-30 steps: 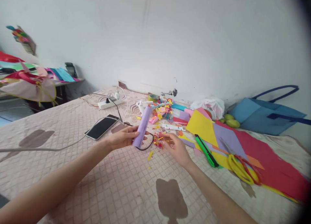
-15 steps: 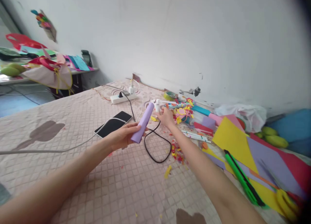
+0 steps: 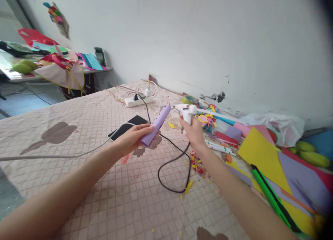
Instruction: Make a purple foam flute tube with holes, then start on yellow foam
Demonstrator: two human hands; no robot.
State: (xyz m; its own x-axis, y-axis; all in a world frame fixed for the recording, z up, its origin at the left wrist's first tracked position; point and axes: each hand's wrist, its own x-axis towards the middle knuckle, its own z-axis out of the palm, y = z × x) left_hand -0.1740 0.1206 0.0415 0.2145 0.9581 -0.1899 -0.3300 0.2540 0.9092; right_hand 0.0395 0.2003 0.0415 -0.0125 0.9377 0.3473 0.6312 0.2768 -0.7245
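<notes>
At frame centre, the person's left hand (image 3: 136, 136) pinches a purple roll (image 3: 156, 125) between thumb and fingers. Just right of centre, the right hand (image 3: 195, 133) curls its fingers around a white glue gun (image 3: 187, 116).

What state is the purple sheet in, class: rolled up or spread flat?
Rolled up: the purple sheet forms a narrow tube, held slanting in the left hand.

Lilac roll (image 3: 157, 124), white glue gun (image 3: 188, 115), pinkish grid-patterned tablecloth (image 3: 117, 195).
</notes>
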